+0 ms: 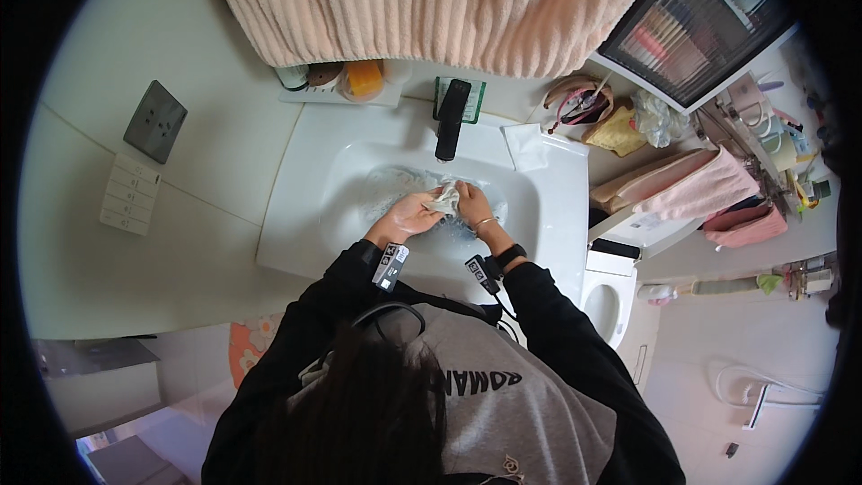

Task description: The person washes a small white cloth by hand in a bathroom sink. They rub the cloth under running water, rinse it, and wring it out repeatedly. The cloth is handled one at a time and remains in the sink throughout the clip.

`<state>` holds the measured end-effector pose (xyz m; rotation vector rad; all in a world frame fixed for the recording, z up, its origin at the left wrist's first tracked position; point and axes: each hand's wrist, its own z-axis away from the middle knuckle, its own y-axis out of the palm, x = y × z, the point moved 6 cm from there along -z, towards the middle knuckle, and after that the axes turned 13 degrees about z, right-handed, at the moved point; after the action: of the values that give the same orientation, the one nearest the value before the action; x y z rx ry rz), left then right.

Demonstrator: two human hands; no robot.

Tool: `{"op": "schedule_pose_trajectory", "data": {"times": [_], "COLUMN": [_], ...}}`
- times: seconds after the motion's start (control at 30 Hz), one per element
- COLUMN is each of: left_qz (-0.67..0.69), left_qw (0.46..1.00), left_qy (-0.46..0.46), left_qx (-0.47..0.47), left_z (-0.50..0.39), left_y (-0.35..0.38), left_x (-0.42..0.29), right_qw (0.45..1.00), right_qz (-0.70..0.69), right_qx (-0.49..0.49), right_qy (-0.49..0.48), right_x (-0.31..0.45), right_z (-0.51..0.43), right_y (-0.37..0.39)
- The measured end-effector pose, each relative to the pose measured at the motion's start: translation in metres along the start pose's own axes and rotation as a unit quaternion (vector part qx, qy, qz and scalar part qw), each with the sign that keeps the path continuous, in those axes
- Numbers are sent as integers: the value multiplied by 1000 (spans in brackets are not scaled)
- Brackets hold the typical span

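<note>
Over the white washbasin (pixel 296 215), my left hand (pixel 409 214) and my right hand (pixel 473 202) both grip a crumpled pale wet cloth (pixel 444 199). The left palm is turned up under the cloth's left side, with wet, foamy-looking skin. From the right, my other hand closes its fingers on the cloth's edge. Soapy water (pixel 397 188) with white suds lies in the bowl beneath both hands. A black faucet (pixel 452 121) stands just beyond them, its spout pointing towards the cloth. Something dark under the hands in the water cannot be made out.
A white folded cloth or tissue (pixel 526 147) lies on the basin's right rim. Behind the basin, a low shelf (pixel 337 94) carries containers. A peach ribbed towel (pixel 431 7) hangs above the faucet. The toilet (pixel 606 296) stands at the right, below hanging pink towels (pixel 687 185).
</note>
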<state>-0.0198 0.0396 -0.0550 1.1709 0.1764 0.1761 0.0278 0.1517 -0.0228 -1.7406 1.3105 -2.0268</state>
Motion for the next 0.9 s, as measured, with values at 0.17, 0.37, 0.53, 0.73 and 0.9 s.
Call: {"op": "schedule_pose_trajectory", "data": {"times": [0.17,0.37,0.53,0.73,0.9], "left_qz": [92,21,-46,-83,-95], "left_qw": [993,992,995,978,992], "left_qy": [-58,-89,-22,-190,-68], "left_qx": [-48,-89,-90,-38,-41], "left_z": [22,23,26,16,4], "left_y": [14,15,17,8,-2], "left_x": [9,24,6,15,-4], "right_qw": [878,855,864,912,964], "right_qz": [-399,-434,-404,-242,-123], "right_qx": [163,192,157,254,121], "right_qy": [208,209,257,212,204], "right_x": [-4,8,1,6,15], "right_z": [22,36,39,26,22], "right_y": [10,9,-5,-1,10]}}
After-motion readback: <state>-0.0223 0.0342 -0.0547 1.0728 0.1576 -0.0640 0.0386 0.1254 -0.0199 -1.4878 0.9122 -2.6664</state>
